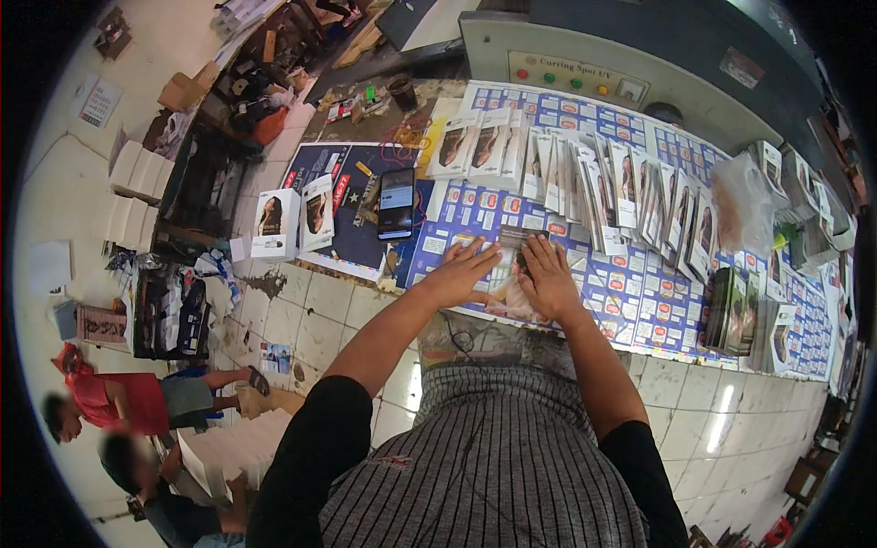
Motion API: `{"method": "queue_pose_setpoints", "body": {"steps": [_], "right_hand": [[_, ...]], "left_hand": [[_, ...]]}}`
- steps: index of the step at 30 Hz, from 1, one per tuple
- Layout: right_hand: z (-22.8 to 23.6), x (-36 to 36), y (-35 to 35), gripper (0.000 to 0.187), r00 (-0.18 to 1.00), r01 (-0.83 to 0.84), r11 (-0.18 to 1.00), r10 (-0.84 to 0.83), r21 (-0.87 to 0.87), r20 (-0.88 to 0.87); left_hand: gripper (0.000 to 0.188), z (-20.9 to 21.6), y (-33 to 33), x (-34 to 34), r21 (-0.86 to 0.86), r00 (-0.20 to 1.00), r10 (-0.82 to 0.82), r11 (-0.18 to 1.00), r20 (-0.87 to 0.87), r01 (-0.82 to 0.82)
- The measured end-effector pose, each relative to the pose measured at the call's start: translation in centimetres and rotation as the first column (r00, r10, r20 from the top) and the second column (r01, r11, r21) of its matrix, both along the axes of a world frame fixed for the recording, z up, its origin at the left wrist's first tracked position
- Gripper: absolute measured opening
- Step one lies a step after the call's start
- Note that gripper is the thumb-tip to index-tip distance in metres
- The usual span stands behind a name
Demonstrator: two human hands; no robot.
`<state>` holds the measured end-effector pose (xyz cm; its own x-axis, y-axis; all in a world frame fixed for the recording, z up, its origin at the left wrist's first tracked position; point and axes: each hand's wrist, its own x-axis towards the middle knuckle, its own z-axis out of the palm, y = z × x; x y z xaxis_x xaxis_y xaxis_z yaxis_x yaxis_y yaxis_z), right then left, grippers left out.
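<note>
My left hand (464,273) lies on the left side of a printed flat piece (504,272) with a picture of a person and a dark top strip, fingers spread. Flat over the right side of the same piece is my right hand (550,279), its fingers stretched out toward the far edge. Both hands cover much of the piece, so I cannot tell whether it is a folded box or a sheet. Under it spreads a blue printed sheet (445,233) on the table. Beyond my hands stands a long row of white printed boxes (624,192).
Left of my hands lie a phone (396,205) and two white boxes (276,224). A clear plastic bag (742,203) and stacks of printed cartons (731,310) are at right. A machine panel with buttons (577,80) stands behind. Two people (164,479) are at lower left.
</note>
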<state>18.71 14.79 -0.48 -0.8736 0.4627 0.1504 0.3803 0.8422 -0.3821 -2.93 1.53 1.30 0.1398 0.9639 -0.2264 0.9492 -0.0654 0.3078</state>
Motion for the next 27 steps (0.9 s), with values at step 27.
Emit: {"method": "queue_pose_setpoints", "body": {"steps": [27], "right_hand": [[1.9, 2.6, 1.8, 0.048, 0.891, 0.454, 0.867, -0.435, 0.206, -0.133]], "left_hand": [[0.096, 3.3, 2.3, 2.2, -0.148, 0.988, 0.058, 0.986, -0.145, -0.079]]}}
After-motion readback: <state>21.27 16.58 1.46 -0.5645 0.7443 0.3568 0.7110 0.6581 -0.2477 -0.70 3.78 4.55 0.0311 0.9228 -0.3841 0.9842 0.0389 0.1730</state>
